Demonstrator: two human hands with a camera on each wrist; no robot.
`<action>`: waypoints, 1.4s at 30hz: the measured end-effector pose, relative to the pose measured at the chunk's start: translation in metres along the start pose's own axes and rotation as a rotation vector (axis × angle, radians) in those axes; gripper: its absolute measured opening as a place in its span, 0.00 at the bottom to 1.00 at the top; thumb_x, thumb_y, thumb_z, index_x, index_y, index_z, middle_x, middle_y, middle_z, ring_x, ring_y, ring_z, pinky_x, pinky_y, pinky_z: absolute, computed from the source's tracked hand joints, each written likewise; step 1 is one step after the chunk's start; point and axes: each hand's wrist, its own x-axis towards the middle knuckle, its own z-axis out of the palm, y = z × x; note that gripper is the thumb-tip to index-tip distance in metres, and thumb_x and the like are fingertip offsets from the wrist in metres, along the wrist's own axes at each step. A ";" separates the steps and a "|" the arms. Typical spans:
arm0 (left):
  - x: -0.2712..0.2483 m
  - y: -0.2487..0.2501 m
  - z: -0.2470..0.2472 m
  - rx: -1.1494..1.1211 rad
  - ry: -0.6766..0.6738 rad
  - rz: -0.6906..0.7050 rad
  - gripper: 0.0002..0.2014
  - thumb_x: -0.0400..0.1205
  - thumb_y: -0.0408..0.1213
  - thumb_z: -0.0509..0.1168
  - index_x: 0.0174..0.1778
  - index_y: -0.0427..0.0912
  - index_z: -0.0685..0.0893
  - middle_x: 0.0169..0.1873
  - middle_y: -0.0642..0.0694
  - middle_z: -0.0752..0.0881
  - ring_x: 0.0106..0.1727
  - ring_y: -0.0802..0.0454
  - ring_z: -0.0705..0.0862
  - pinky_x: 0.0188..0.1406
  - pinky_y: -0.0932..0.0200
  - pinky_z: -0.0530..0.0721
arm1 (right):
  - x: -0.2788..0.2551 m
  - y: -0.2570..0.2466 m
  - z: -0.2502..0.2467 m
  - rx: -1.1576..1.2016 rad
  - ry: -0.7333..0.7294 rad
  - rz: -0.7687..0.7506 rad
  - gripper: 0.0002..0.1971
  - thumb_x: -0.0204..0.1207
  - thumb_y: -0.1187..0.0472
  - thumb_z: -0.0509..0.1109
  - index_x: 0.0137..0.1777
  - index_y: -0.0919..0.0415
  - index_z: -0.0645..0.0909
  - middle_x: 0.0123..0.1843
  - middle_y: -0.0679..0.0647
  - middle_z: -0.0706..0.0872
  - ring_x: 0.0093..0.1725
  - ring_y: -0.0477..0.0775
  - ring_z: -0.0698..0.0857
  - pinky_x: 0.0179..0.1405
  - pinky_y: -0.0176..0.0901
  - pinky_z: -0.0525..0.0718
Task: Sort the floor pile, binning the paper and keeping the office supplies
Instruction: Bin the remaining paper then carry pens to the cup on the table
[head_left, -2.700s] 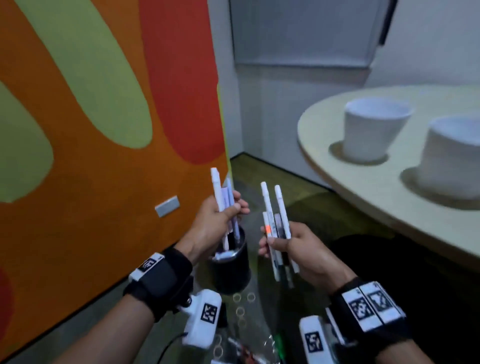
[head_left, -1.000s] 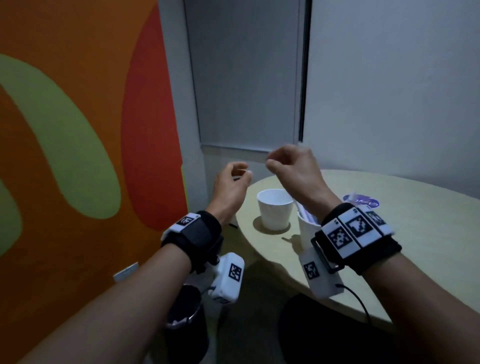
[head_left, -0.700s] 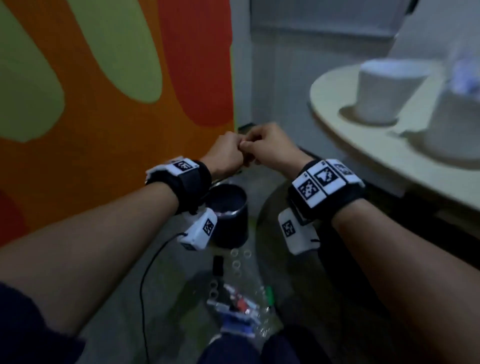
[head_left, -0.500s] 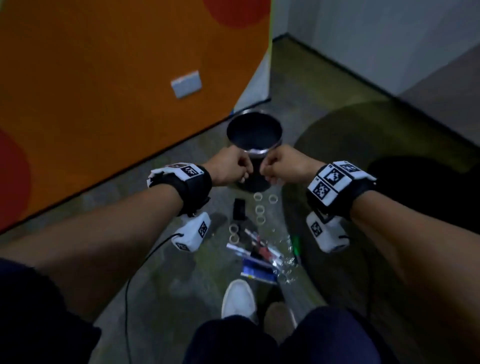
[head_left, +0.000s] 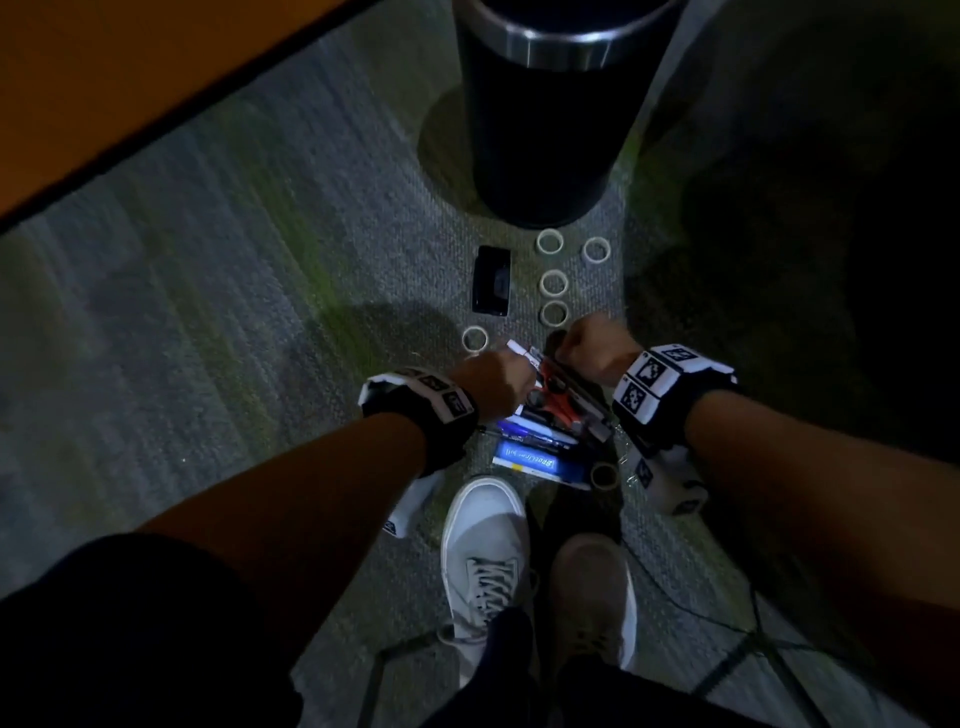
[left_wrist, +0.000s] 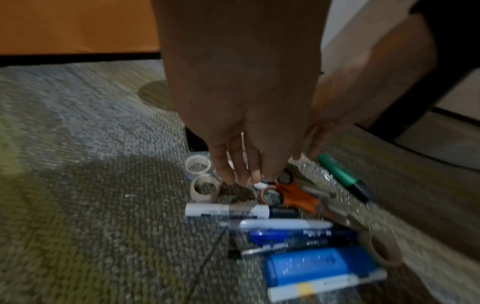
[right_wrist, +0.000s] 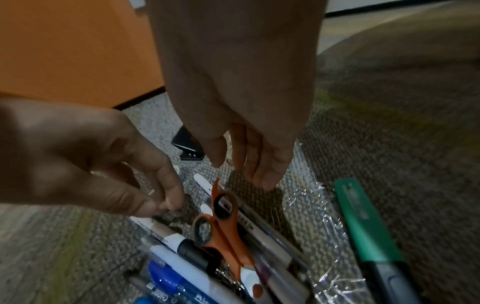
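On the carpet, just ahead of the shoes, lay the pile: orange scissors, markers, a blue box and a green highlighter at 3 o'clock of the rest. Both hands reached down to its far end, empty. The left hand had fingers hanging loosely, tips just above a marker beside the scissor handles; whether they touched was unclear. The right hand hung relaxed, fingers slightly apart over the scissors. Tape rings dotted the carpet at 12 o'clock, a black punch at 11, the bin beyond them.
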 end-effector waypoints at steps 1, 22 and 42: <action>0.002 -0.002 0.009 0.061 -0.010 0.008 0.20 0.82 0.38 0.52 0.50 0.27 0.85 0.47 0.27 0.85 0.49 0.31 0.84 0.48 0.41 0.83 | 0.005 0.001 0.007 -0.007 0.013 0.010 0.14 0.78 0.56 0.70 0.52 0.68 0.87 0.55 0.68 0.89 0.56 0.67 0.87 0.55 0.52 0.86; -0.006 -0.017 0.072 0.416 -0.107 0.237 0.21 0.76 0.38 0.47 0.47 0.37 0.85 0.48 0.35 0.83 0.48 0.33 0.82 0.38 0.40 0.86 | -0.008 0.031 0.061 -0.110 0.046 -0.107 0.15 0.82 0.57 0.67 0.62 0.67 0.73 0.59 0.70 0.82 0.61 0.69 0.82 0.54 0.52 0.79; -0.036 -0.048 0.017 0.090 -0.199 -0.052 0.20 0.84 0.29 0.59 0.73 0.33 0.71 0.66 0.26 0.77 0.65 0.28 0.77 0.63 0.44 0.72 | -0.034 0.063 0.067 0.332 -0.037 -0.027 0.00 0.82 0.64 0.67 0.50 0.59 0.78 0.42 0.62 0.85 0.34 0.57 0.83 0.27 0.35 0.82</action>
